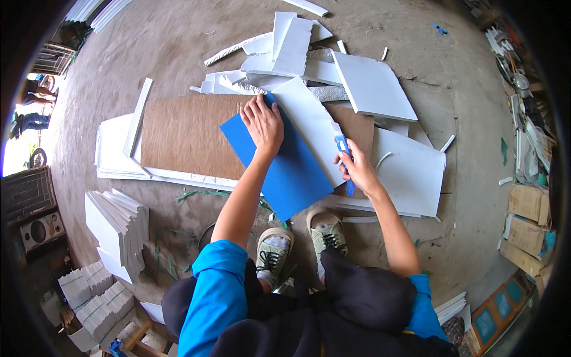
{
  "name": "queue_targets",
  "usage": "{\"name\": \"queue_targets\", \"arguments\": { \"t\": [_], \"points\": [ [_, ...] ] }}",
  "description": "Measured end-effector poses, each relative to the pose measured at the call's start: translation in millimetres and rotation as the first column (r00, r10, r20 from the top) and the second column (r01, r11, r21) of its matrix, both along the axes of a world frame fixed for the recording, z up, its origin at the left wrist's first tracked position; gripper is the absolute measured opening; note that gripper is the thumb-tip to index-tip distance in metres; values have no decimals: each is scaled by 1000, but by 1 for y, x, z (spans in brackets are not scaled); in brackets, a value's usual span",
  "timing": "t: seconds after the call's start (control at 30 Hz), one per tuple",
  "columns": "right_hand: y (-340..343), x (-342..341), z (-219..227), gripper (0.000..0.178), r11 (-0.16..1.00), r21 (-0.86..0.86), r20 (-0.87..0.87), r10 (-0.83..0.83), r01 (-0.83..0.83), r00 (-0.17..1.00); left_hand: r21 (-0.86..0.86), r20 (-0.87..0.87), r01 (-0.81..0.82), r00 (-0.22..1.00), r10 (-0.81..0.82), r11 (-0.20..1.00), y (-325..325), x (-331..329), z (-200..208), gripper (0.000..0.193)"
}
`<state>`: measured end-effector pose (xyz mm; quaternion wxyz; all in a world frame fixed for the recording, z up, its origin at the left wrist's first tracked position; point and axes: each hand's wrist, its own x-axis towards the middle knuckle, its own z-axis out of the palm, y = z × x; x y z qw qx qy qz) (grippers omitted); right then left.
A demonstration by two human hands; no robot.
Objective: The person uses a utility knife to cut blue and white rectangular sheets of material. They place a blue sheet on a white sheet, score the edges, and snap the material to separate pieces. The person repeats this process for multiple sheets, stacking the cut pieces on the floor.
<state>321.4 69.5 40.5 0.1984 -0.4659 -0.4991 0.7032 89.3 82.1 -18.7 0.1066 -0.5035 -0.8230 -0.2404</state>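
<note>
Bundles: small white pieces (113,303) sat tied or piled at the lower left, looking like finished work.
Stack: larger white sheets (102,223) leaned together on the floor, seemingly already cut.
Right hand: the hand (358,169) was closed around a blue knife (341,143), its blade near the white sheet's right edge; contact could not be told.
Blue sheet: it (291,178) lay slanted in front of the shoes (273,253), partly over the white sheet.
Left hand: the hand (262,125) was open, fingers spread, pressing the blue sheet's far end.
White sheet: this piece (306,113) lay over the brown board (184,134), its exposed strip still attached, so trimming appeared unfinished.
Sliver: a curled white offcut (384,159) lay right of the knife.
Scrap pile: beyond the board, white panels (375,86) and rough-edged pieces lay heaped; whether any awaited cutting was unclear.
</note>
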Motion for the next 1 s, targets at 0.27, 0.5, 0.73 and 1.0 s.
{"name": "queue_targets", "arguments": {
  "t": [0.27,0.5,0.73,1.0],
  "points": [
    [31,-65,-8,29,819,395,521,174,-417,836,1,62,-27,998,27,1000,-6,3,5,36],
    [66,-129,-15,31,456,560,772,17,-692,635,-28,73,-65,995,67,997,-3,3,3,35],
    [71,-150,-21,27,479,561,744,67,-675,665,-43,85,-63,994,67,997,-3,2,2,35],
    [77,-153,-11,30,665,372,747,201,-648,634,-40,80,-50,995,53,998,-2,4,2,34]
  ]
}}
